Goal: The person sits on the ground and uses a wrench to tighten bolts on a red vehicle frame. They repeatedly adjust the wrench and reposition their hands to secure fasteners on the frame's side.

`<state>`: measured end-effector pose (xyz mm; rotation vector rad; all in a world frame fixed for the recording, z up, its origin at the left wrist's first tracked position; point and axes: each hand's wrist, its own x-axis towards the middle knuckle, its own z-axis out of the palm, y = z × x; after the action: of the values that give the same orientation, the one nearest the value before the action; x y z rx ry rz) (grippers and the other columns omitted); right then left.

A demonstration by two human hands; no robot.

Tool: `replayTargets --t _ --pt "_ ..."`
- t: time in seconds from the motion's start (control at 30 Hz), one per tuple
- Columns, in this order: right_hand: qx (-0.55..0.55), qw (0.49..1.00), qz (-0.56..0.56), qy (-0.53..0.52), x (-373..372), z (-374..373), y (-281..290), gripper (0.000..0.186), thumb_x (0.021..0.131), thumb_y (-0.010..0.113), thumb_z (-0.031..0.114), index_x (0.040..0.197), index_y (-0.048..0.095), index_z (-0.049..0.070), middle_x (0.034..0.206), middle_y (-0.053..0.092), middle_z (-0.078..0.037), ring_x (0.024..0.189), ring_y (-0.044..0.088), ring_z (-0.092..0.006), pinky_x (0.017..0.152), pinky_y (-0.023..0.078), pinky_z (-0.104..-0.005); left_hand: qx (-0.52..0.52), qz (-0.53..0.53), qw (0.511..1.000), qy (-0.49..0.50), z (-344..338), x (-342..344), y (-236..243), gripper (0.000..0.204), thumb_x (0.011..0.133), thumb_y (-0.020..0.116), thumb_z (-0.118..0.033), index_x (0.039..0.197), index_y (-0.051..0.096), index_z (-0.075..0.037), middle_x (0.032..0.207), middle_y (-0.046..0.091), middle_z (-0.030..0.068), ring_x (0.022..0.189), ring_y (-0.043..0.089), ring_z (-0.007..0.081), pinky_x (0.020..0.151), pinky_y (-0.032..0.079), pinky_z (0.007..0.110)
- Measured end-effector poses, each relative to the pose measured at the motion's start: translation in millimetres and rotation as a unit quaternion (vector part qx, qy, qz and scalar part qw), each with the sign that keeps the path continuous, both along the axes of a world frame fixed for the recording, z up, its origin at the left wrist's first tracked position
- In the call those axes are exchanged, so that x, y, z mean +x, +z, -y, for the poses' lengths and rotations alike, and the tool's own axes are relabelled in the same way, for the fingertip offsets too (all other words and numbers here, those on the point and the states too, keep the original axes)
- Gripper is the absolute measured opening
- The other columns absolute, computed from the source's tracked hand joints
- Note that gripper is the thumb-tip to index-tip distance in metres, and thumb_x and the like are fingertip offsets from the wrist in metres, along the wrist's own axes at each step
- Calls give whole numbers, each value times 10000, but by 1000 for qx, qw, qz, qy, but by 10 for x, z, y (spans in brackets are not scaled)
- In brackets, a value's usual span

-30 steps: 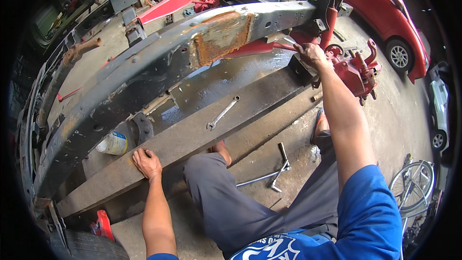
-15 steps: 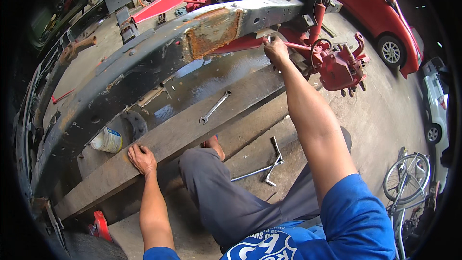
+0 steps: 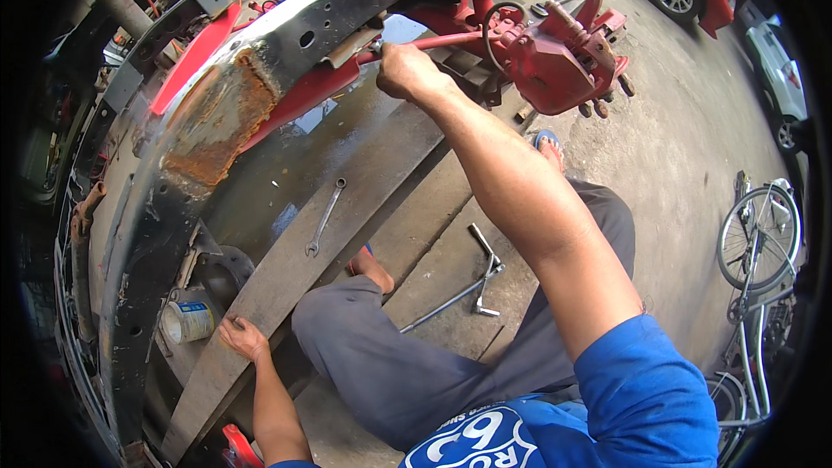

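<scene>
A long flat grey-brown beam, its face worn and dull, slants past the person's knees. On its nearer end rests the left hand, its grip loose, fingers slightly bent over the top and pinching nothing. Above the beam's farther end, the right hand is beside a slim round red rod; its fingers look curled inward, but their tips are hidden, so I cannot tell whether this grip closes on anything.

Midway along the beam lies a smooth silver metal wrench. Left of the beam stand a round white bucket and, higher, a curved dark metal frame rail bearing a rough, rusty patch. Right of the beam, a long-handled metal tool lies on the stained concrete floor; past its farther end sits a bulky red metal casting.
</scene>
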<state>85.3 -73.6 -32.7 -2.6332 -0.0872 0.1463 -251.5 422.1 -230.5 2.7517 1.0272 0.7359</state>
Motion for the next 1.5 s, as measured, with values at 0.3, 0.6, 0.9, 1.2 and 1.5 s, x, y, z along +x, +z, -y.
replayTargets --t 0.3,0.6,0.9,1.2,1.5 --pt "-47 980 173 83 573 721 -77 347 890 705 290 1224 709 196 1069 735 -153 990 705 -337 864 562 -424 29 10 999 -22 -97 -13 -85 178 886 569 -125 1025 622 -28 1054 597 150 1070 552 369 952 419 489" --pt "-54 955 193 219 927 745 -179 353 956 675 310 1270 681 149 1111 730 -152 997 700 -345 901 556 -396 29 13 999 -19 -128 -13 -113 192 878 567 -125 1025 631 -21 1051 616 158 1059 574 367 952 425 477" --pt "5 954 173 245 1007 881 -234 395 958 658 389 1285 671 168 1148 723 -133 1033 686 -331 920 530 -381 20 31 999 -34 -124 -1 -119 188 872 559 -104 1018 636 -14 1045 617 166 1048 582 360 946 435 469" --pt "8 933 237 271 1237 854 -385 367 969 654 337 1262 668 115 1167 715 -138 1032 685 -340 913 535 -390 25 19 999 -33 -143 -3 -121 197 873 564 -107 1026 640 -9 1044 614 167 1048 583 362 945 437 465" --pt "2 949 236 210 1087 801 -393 416 976 641 411 1296 654 146 1147 725 -124 1042 679 -347 920 536 -415 28 26 999 -35 -151 -14 -123 195 884 554 -110 1023 639 -2 1040 616 167 1039 593 353 933 448 465"
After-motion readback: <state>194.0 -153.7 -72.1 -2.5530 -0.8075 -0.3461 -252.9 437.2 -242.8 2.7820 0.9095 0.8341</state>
